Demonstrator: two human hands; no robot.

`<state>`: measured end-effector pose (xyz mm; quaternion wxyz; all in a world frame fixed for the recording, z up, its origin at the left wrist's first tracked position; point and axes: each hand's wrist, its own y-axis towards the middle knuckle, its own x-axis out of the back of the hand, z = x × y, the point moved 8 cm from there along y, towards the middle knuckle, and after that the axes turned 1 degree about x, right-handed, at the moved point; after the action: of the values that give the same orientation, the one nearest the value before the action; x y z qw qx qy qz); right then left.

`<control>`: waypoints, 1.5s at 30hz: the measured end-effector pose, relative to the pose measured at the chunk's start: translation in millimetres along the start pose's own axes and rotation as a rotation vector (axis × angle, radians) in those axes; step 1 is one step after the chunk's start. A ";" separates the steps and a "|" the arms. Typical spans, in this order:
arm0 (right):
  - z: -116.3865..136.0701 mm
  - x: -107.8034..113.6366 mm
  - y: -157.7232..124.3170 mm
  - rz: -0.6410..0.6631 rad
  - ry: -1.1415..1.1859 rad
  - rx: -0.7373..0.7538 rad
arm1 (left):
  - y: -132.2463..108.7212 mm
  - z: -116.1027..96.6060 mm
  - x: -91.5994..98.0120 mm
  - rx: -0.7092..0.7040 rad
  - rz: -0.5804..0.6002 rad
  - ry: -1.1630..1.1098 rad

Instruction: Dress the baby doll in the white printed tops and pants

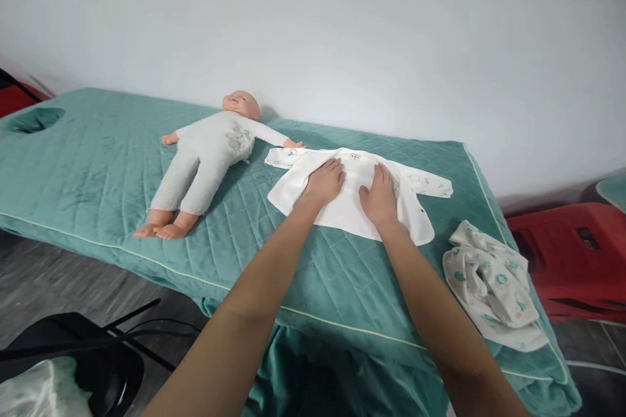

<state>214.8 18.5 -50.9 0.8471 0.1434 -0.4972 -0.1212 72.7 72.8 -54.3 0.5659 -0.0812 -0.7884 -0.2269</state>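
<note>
A white baby shirt (353, 192) with patterned sleeves lies spread and opened at the front on the green bed. My left hand (327, 180) rests flat on its left inner side, fingers stretched out. On the opposite inner side lies my right hand (380, 197), palm down with the thumb apart from the fingers. Between the hands, the shirt's inside and a small neck label are visible. To the left, a baby doll (210, 143) in a pale cloth body lies on its back, one hand close to the shirt's left sleeve.
Crumpled patterned baby clothing (493, 287) lies at the bed's right end. The green quilted bed cover (98, 163) meets a white wall (313, 45). A black chair (73, 352) with a whitish bundle stands at lower left, and a red plastic object (572, 254) is at right.
</note>
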 end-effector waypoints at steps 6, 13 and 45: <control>2.9 -9.1 -0.6 0.091 -0.028 0.049 | 7.3 4.9 -9.8 0.040 0.114 0.005; -0.4 -13.7 -0.6 0.117 -0.104 0.054 | 23.4 9.1 -16.4 0.053 0.194 -0.033; -16.6 -6.1 44.2 -0.103 -0.011 -0.135 | 20.7 13.0 17.1 0.197 -0.168 0.033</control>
<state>229.2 63.8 -47.5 0.8449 0.1105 -0.4843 -0.1986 63.6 94.7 -36.2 0.5633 0.0448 -0.8014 -0.1962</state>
